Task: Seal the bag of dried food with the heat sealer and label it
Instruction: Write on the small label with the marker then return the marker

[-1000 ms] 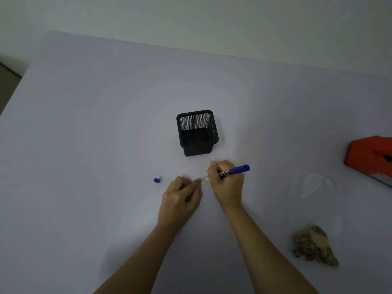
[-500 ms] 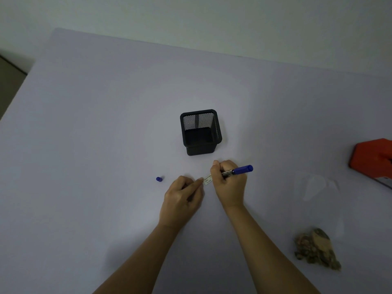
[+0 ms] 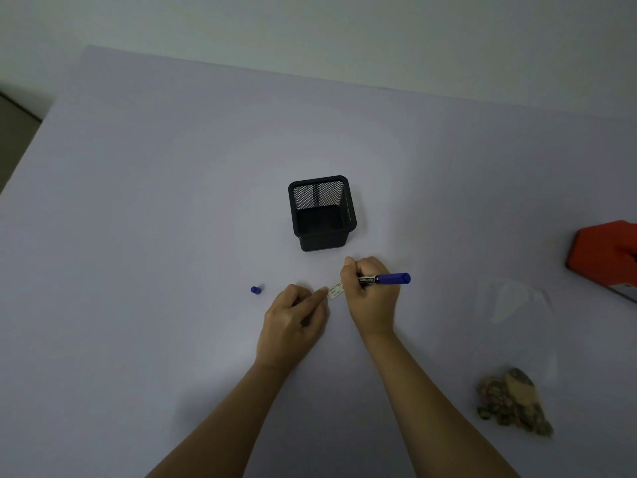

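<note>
A small white label (image 3: 335, 290) lies on the lilac table (image 3: 155, 201) in front of me. My left hand (image 3: 294, 322) pins its left end with a fingertip. My right hand (image 3: 370, 293) grips a blue marker (image 3: 386, 279) with its tip hidden at the label. The marker's blue cap (image 3: 255, 290) stands apart to the left. A clear plastic bag (image 3: 517, 305) with dried food (image 3: 513, 401) at its near end lies at the right. The orange heat sealer (image 3: 606, 257) sits at the right edge, partly cut off.
A black mesh pen holder (image 3: 322, 212) stands just beyond my hands. The table's left edge (image 3: 20, 167) drops off at the far left, and a pale wall runs behind the table.
The hands stay on the label and marker with hardly any shift. The camera has drifted slightly, so everything sits a little differently in the view.
</note>
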Demonstrator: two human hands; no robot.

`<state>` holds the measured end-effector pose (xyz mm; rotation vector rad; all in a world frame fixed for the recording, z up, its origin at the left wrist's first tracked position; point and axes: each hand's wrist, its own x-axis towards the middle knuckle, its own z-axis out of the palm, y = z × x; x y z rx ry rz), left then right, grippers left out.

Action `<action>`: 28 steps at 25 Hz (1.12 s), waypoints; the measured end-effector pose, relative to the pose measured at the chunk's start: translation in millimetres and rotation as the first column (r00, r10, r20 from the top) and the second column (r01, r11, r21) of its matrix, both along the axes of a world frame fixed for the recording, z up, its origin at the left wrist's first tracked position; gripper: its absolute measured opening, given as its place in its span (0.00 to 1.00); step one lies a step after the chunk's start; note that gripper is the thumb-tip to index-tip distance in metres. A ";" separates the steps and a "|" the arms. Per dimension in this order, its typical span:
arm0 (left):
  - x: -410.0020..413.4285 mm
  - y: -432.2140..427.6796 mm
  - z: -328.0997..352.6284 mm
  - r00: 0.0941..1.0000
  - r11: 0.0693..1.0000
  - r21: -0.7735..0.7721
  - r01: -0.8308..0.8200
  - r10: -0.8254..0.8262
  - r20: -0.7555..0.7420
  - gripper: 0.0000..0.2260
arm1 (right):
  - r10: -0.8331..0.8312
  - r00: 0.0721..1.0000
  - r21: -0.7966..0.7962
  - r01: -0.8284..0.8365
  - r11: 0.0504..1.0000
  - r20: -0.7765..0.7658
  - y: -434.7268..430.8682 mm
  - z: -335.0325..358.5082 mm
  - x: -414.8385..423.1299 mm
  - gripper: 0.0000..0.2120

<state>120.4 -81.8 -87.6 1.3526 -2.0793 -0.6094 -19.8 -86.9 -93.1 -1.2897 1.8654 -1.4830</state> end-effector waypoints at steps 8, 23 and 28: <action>-0.3 0.4 -0.5 1.000 1.000 -0.006 0.002 -0.002 0.017 0.13 | 0.045 0.999 -0.008 -0.045 0.999 -0.026 1.8 -1.1 0.7 0.18; -2.3 -0.2 1.4 1.000 1.000 -0.029 0.002 -0.002 0.000 0.15 | 0.054 0.998 -0.006 -0.054 0.999 -0.020 2.5 -2.6 0.3 0.18; -1.8 -0.2 0.4 1.000 1.000 -0.015 0.001 -0.001 0.010 0.13 | 0.068 0.997 -0.008 -0.069 0.998 -0.022 2.6 -1.8 0.3 0.17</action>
